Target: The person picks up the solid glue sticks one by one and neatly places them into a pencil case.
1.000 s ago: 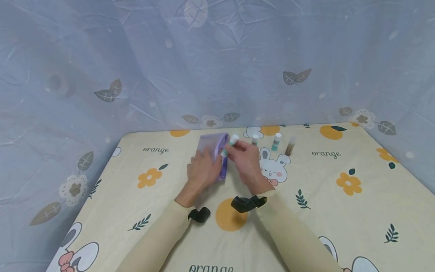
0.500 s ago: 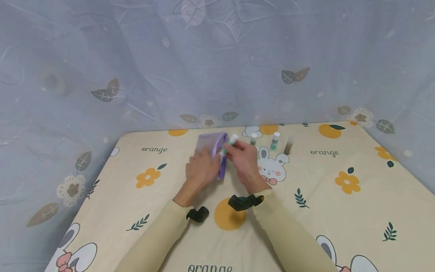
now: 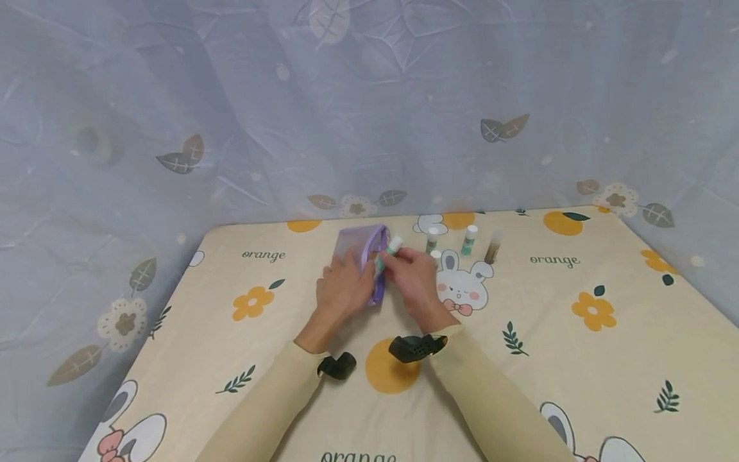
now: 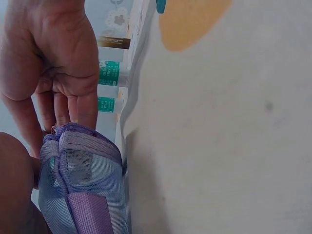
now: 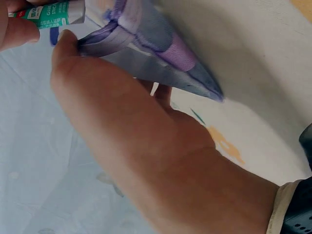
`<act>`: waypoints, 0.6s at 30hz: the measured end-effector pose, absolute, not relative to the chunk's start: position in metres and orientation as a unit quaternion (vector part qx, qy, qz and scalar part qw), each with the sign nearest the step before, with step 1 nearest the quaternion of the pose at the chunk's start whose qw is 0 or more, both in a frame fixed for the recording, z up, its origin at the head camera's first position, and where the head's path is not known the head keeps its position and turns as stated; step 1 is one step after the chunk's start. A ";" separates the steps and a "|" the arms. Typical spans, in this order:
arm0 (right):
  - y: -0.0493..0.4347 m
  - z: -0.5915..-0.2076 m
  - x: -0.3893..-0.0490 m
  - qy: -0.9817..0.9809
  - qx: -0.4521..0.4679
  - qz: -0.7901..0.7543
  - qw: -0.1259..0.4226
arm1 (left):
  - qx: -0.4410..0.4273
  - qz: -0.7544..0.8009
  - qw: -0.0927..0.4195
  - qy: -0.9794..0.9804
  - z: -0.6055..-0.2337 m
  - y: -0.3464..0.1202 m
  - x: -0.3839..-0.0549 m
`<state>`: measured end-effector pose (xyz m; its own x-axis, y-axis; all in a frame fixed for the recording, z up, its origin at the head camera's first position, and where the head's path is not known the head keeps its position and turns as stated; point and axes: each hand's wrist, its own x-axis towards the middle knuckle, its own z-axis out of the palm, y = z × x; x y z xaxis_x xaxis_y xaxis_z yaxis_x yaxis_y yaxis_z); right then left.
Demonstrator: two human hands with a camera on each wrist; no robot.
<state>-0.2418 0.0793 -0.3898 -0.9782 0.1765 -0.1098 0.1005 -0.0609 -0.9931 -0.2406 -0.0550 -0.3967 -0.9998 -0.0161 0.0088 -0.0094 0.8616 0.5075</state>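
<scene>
A purple mesh zip pouch (image 3: 353, 238) lies mid-table under my left hand (image 3: 344, 287), which grips it near the mouth with the thumb at the rim (image 5: 113, 33). My right hand (image 3: 414, 282) pinches a green glue stick (image 3: 390, 249) with a white cap, held slanted at the pouch's opening. In the right wrist view its label and grey-white end (image 5: 75, 12) sit just above the left thumb. The left wrist view has the mesh side (image 4: 92, 168) up close, with something green faintly visible inside. My right palm (image 4: 63, 53) hides the held glue stick there.
Right of my right hand stand two glue sticks (image 3: 468, 240) (image 3: 432, 240) and a brown tube with a clear top (image 3: 492, 249). Another white cap (image 3: 435, 255) shows partly behind the hand. A patterned cloth covers the table (image 3: 519, 385); a grey-blue curtain (image 3: 369, 115) hangs behind.
The glue stick in my right hand has moved slightly down toward the pouch's mouth, and my right fingers have come lower with it. My left hand stays on the pouch.
</scene>
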 end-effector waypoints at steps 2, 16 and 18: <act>0.078 -0.392 -0.242 -0.685 -0.102 0.721 0.025 | 0.006 -0.266 0.008 -0.964 -0.397 -0.055 -0.240; 0.078 -0.398 -0.242 -0.701 -0.111 0.704 -0.019 | 0.008 -0.273 0.003 -0.962 -0.397 -0.055 -0.241; 0.077 -0.398 -0.241 -0.700 -0.112 0.705 -0.020 | 0.007 -0.272 0.003 -0.962 -0.397 -0.055 -0.241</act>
